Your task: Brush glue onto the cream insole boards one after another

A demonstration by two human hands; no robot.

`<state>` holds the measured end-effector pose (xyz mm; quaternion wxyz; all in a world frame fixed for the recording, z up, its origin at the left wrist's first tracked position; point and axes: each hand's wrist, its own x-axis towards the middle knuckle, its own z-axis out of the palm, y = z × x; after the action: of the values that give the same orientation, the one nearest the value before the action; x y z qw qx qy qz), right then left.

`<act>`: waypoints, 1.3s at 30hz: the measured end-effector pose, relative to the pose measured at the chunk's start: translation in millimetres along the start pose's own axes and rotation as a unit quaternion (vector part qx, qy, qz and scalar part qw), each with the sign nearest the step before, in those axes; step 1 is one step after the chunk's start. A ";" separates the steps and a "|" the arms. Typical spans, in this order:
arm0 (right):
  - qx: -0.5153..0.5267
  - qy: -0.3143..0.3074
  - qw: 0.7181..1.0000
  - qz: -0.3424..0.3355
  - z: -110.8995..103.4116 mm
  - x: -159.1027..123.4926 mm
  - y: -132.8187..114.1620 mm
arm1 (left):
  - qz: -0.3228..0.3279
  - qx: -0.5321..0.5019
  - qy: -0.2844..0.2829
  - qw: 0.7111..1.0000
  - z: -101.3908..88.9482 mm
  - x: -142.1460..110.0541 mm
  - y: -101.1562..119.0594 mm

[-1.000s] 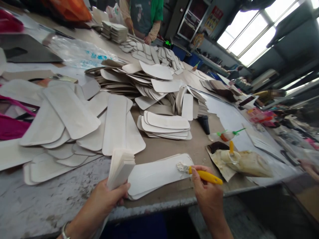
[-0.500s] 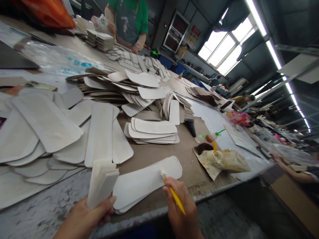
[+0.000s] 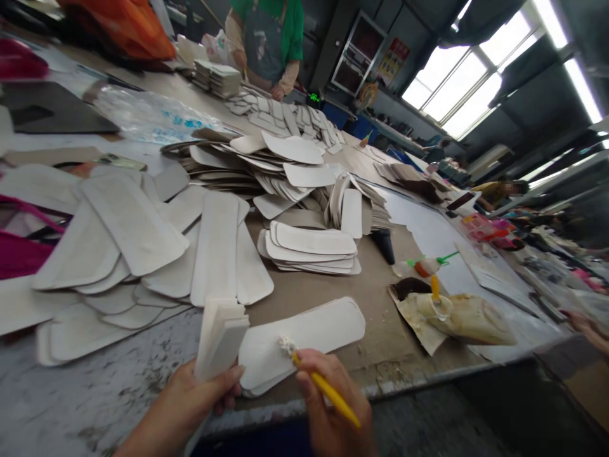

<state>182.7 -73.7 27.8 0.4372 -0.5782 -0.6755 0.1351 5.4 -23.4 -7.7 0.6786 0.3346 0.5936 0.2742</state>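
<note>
Left hand [image 3: 195,400] at bottom left of the frame, grip closed around a small upright stack of insole boards [image 3: 219,339], held just off the table [image 3: 95,374] edge. Right hand [image 3: 328,400] at bottom centre, grip closed on a yellow-handled glue applicator [image 3: 328,388]. Its tip, clogged with white paste [image 3: 287,346], touches the near end of a white insole board [image 3: 309,339]. That board lies flat on a few others at the near edge of the table, between the two hands.

Just beyond it, a small stack of boards [image 3: 309,247] sits at centre. Loose overlapping boards [image 3: 133,222] cover the left side, and a fanned pile [image 3: 247,165] lies behind them. To the right, a glue-smeared bag [image 3: 469,320] lies on brown paper with a yellow handle [image 3: 434,289] standing in it, and a small squeeze bottle [image 3: 423,266] lies just past it.

Upper left, a clear plastic bag [image 3: 152,114] and an orange bag [image 3: 118,28] lie on the table. At top centre, a co-worker [image 3: 266,44] in a green top and apron stands at the far end, one hand [image 3: 277,93] near more boards [image 3: 285,114].
</note>
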 end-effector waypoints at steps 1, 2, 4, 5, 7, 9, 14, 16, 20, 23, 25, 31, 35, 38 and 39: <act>0.045 0.008 0.997 0.059 2.2 2.0 -4.3 | -0.001 -0.005 -0.013 1.000 -0.4 -1.2 2.8; 0.085 0.016 0.988 0.125 3.8 4.2 -7.0 | -0.002 -0.008 -0.025 1.000 -0.7 -2.4 5.9; 0.135 0.024 0.966 0.220 5.0 8.5 -7.5 | -0.010 -0.009 -0.034 0.999 -1.0 -4.0 12.2; 0.139 0.023 0.961 0.238 4.7 10.3 -6.1 | -0.017 -0.010 -0.033 0.999 -0.9 -4.6 14.8; 0.111 0.026 0.967 0.227 3.1 12.5 -3.3 | -0.026 -0.013 -0.026 0.999 -0.6 -5.2 18.3; 0.076 0.045 0.973 0.215 1.9 13.1 -3.9 | -0.032 -0.011 -0.023 0.999 -0.2 -5.7 19.2; 0.130 0.046 0.958 0.250 6.9 12.4 -9.3 | -0.035 -0.004 -0.029 0.999 0.0 -5.8 17.9; 0.101 0.024 0.969 0.224 4.5 12.5 -1.9 | -0.036 -0.003 -0.023 0.999 0.3 -5.6 19.2; -0.015 0.055 0.983 0.173 -8.0 11.0 12.5 | -0.029 0.002 -0.017 0.999 0.1 -4.6 19.7; 0.023 0.049 0.978 0.199 -6.1 8.3 6.0 | -0.021 0.002 -0.022 1.000 -2.0 -2.7 13.2; 0.063 0.023 0.982 0.175 -0.5 7.8 2.4 | -0.015 0.014 -0.023 1.000 -3.9 -0.2 6.6; -0.154 0.076 0.985 0.035 -30.1 13.5 40.8 | -0.002 0.017 0.031 0.999 -0.3 4.3 -3.9; -0.270 0.108 0.957 -0.016 -64.0 15.5 62.7 | 0.013 -0.003 0.050 0.999 4.3 0.3 0.5; -0.268 0.102 0.955 -0.076 -59.2 11.9 58.5 | 0.004 0.001 0.052 0.999 4.4 -2.4 4.6; -0.257 0.095 0.958 -0.089 -51.7 9.5 53.6 | 0.001 0.006 0.051 0.999 4.2 -3.0 5.7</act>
<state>257.3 -66.0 25.1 0.3464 -0.6188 -0.6915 -0.1378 9.2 -22.7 -1.0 0.6450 0.3249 0.6289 0.2880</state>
